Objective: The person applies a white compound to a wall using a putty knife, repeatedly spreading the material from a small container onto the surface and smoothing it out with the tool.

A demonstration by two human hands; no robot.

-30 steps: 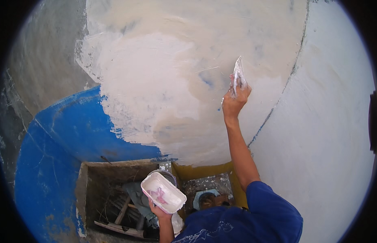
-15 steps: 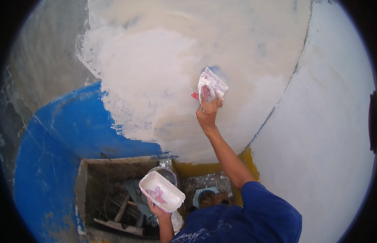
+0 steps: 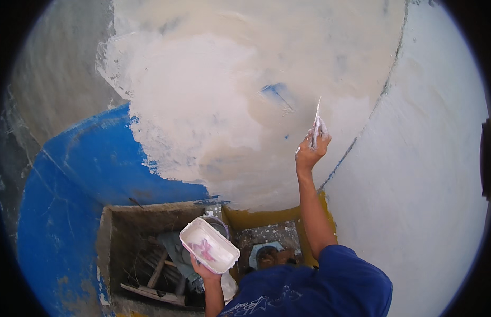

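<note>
My right hand is closed around a putty knife smeared with white filler. The blade stands nearly edge-on to me, its tip pointing up along the wall. Dabs of filler stick to the fingers. My left hand holds a white rectangular tub from below, near my body. Its inside is coated with white filler, with a pinkish patch on the bottom. Before me the wall is covered in white and beige filler, and a small blue patch shows through left of the knife.
Bright blue paint covers the lower left wall, beside bare grey concrete. At right a whitish wall meets the filled one along a dark crack. Below lies a concrete basin holding wood pieces and cloth; a bucket stands behind the tub.
My right hand has moved right with the putty knife, whose blade has turned from broadside to edge-on. The blue patch is now uncovered. The tub has barely shifted.
</note>
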